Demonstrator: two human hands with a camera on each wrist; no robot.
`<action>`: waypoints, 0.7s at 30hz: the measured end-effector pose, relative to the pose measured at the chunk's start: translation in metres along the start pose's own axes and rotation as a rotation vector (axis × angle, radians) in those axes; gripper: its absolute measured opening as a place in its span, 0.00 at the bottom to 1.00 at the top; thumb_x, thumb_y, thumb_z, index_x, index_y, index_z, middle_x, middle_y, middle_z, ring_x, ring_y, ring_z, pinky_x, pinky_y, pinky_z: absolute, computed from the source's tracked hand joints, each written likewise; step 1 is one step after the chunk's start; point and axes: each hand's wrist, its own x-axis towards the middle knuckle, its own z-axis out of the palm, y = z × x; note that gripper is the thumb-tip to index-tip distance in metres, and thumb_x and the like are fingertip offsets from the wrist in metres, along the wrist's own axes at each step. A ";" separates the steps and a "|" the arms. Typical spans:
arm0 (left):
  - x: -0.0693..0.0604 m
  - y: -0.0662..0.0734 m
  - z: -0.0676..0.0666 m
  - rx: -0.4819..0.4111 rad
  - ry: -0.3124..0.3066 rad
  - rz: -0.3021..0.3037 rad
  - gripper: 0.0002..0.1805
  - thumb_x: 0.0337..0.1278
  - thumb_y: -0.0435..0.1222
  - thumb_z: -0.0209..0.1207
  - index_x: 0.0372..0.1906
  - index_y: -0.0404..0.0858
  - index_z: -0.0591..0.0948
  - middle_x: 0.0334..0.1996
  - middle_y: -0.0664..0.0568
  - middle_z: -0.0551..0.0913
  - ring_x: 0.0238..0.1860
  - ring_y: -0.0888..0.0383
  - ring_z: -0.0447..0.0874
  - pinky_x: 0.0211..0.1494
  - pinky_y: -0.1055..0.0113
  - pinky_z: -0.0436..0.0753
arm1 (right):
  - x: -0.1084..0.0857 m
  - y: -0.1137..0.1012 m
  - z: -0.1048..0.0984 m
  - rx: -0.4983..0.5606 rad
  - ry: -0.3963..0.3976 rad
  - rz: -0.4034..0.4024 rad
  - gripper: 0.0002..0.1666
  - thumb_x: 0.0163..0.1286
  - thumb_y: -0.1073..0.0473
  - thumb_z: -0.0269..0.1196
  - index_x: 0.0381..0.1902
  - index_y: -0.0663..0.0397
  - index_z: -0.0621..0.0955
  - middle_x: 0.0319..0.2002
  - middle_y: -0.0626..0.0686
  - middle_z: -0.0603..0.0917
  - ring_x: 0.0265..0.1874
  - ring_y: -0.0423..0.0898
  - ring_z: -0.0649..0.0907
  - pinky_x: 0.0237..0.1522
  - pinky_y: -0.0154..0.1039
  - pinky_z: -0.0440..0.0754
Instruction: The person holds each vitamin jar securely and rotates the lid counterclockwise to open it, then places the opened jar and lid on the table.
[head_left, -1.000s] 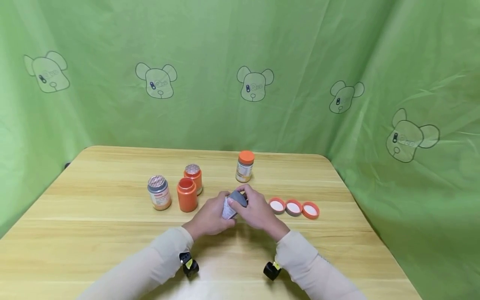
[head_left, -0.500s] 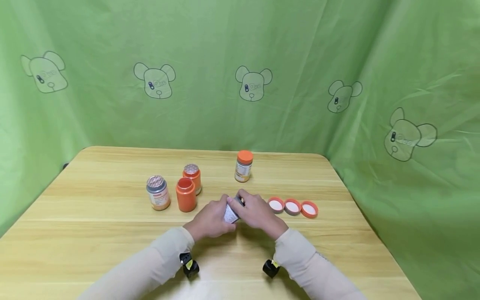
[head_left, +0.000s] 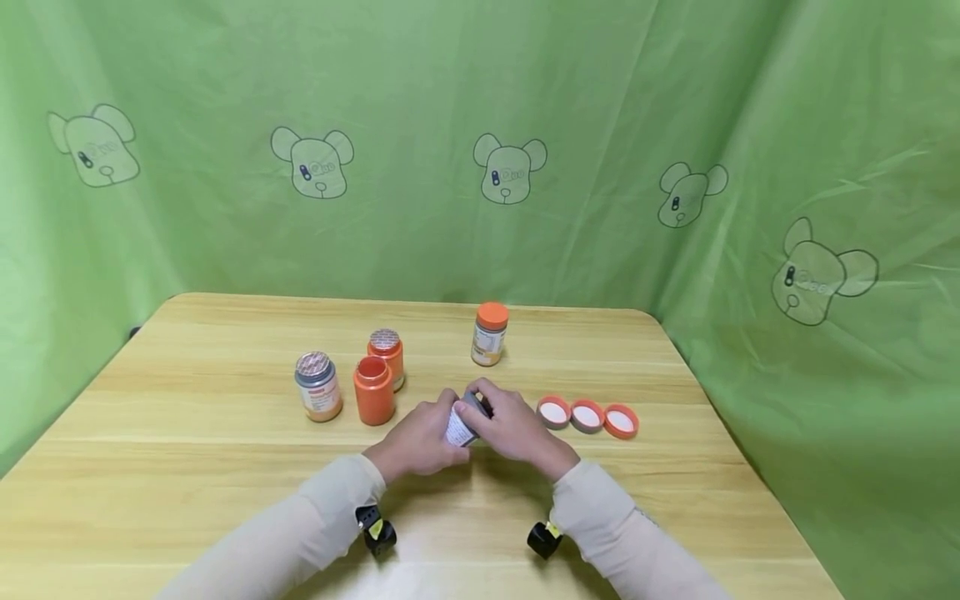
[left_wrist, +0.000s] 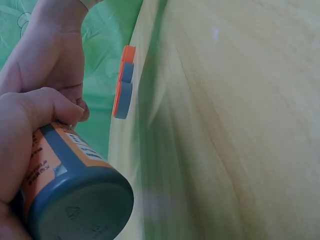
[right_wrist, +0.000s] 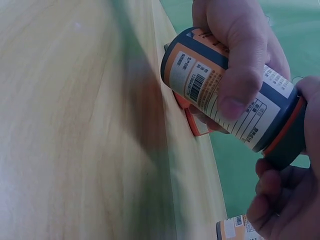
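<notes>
Tilted above the table, a dark grey jar (right_wrist: pixel 200 80) with an orange and white label is held between both hands. My left hand (head_left: pixel 422 440) grips the jar's body, thumb across the label in the right wrist view. My right hand (head_left: pixel 516 427) has its fingers around the grey lid (right_wrist: pixel 289 135), where an orange edge shows at the seam. The jar's dark round base (left_wrist: pixel 82 210) faces the left wrist camera. Right of the hands, three upturned lids (head_left: pixel 587 416) lie in a row, white liners showing.
To the left stand a grey foil-topped jar (head_left: pixel 320 392), an orange jar without a lid (head_left: pixel 373 396) and, behind it, a foil-topped orange jar (head_left: pixel 387 350). A jar with an orange lid (head_left: pixel 489 337) stands farther back. A green curtain (head_left: pixel 420 233) hangs beyond the wooden table (head_left: pixel 187 475).
The right hand has turned on the lid and shifted slightly, so less of the lid's top shows. The left hand keeps its hold on the jar. The other jars have stayed put.
</notes>
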 end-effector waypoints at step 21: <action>-0.002 0.000 -0.003 -0.014 0.008 -0.045 0.36 0.39 0.42 0.72 0.54 0.35 0.69 0.33 0.50 0.78 0.30 0.59 0.78 0.30 0.67 0.78 | -0.004 -0.002 -0.006 0.076 -0.008 -0.045 0.25 0.75 0.47 0.53 0.61 0.56 0.70 0.46 0.57 0.80 0.32 0.44 0.79 0.34 0.40 0.78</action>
